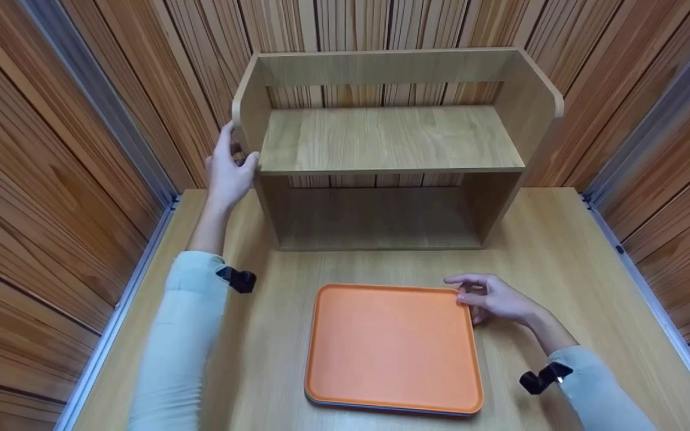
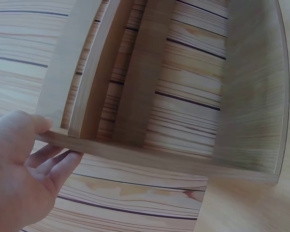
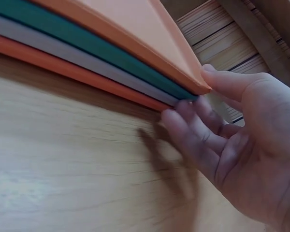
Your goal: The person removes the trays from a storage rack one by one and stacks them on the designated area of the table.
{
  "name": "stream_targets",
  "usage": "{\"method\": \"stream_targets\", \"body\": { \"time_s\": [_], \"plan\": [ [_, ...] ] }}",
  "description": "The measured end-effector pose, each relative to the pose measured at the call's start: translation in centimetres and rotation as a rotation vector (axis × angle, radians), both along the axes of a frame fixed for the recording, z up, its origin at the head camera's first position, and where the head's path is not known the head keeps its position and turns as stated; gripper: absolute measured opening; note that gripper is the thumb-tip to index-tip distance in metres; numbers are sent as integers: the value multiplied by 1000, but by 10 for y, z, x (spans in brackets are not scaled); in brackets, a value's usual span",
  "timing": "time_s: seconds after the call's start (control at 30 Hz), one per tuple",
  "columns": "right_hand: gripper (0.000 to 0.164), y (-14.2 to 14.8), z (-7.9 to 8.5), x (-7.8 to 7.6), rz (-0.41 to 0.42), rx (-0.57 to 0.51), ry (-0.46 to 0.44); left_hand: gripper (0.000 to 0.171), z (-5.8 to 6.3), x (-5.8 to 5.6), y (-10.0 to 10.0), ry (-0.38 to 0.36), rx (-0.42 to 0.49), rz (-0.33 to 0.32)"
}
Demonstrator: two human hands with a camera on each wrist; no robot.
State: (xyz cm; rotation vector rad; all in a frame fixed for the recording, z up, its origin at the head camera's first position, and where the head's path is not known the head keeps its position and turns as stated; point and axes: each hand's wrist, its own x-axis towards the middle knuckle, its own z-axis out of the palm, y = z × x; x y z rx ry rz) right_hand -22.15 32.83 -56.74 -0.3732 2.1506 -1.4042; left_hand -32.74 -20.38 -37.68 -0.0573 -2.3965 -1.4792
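A two-tier wooden shelf [image 1: 393,140] stands upright against the back wall. My left hand [image 1: 231,176] grips its left side panel, which also shows in the left wrist view; the thumb [image 2: 41,123] lies on one side of the board and the fingers [image 2: 58,169] on the other. In front of the shelf lies a stack of trays, with an orange tray [image 1: 393,347] on top. Below it the right wrist view shows a green tray [image 3: 82,36], a pale grey one and an orange-red one. My right hand [image 1: 495,299] holds the stack's far right corner, thumb on the top rim, fingers around the edges.
The wooden table [image 1: 560,251] carries the shelf and the trays. Wood-patterned panels [image 1: 39,149] close in the left, back and right, with metal rails [image 1: 123,299] along the table's sides. Both shelf tiers are open at the front.
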Motion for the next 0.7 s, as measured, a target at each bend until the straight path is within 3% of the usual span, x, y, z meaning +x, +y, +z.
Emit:
{"method": "stream_targets", "body": {
  "time_s": [0.27, 0.5, 0.7],
  "plan": [
    [61, 6, 18, -9, 5, 38, -1, 64, -5, 6, 2, 9, -18, 66],
    [54, 14, 51, -16, 10, 81, 182, 59, -11, 26, -2, 24, -118, 104],
    [50, 19, 87, -20, -15, 115, 264, 51, -21, 46, -11, 36, -166, 96]
  ]
}}
